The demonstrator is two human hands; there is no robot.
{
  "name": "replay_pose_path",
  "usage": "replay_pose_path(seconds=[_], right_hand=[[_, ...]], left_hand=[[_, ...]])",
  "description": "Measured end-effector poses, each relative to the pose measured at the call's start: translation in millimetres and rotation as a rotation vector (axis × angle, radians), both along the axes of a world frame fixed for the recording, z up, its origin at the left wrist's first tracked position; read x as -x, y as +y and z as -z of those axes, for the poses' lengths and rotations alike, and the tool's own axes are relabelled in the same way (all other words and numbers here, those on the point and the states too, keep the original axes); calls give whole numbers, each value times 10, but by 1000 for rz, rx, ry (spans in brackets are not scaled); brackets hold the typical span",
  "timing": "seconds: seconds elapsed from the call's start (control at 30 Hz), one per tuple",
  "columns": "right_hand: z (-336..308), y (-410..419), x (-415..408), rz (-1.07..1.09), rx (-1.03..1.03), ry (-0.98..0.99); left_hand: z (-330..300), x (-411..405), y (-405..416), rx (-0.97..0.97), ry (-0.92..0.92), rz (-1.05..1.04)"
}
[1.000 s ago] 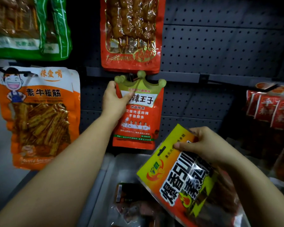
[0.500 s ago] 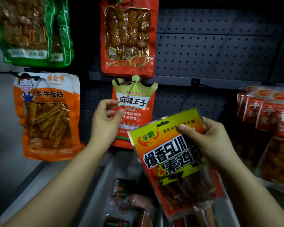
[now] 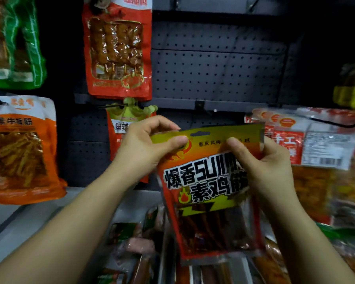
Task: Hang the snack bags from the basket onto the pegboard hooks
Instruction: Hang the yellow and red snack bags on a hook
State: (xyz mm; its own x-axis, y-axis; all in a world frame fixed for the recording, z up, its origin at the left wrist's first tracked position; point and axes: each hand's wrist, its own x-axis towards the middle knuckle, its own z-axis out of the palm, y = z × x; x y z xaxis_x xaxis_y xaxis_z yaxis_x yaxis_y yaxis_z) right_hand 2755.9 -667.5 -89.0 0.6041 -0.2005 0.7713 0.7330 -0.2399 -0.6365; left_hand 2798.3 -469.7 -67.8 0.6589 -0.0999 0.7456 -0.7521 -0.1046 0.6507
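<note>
Presently held: one yellow-and-red snack bag, upright before the pegboard, above the basket. My left hand pinches its top left corner; my right hand grips its right edge, thumb across the front.

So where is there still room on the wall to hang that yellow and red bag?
The bare pegboard right of the red skewer bag and above the grey rail has room. Lower down it is crowded: the crown-topped bag behind the left hand, and red packs by the right hand. Both hands hold the yellow and red bag.
</note>
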Motion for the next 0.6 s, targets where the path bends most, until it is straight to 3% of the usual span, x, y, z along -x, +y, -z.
replay_pose_path(seconds=[0.33,0.6], right_hand=[[-188,-62,-108,16,-163,46],[-215,-23,-249,76,-147,88]], left_hand=[[-391,57,-172,34,-54,6],[-376,-113,-175,19,-29,-37]])
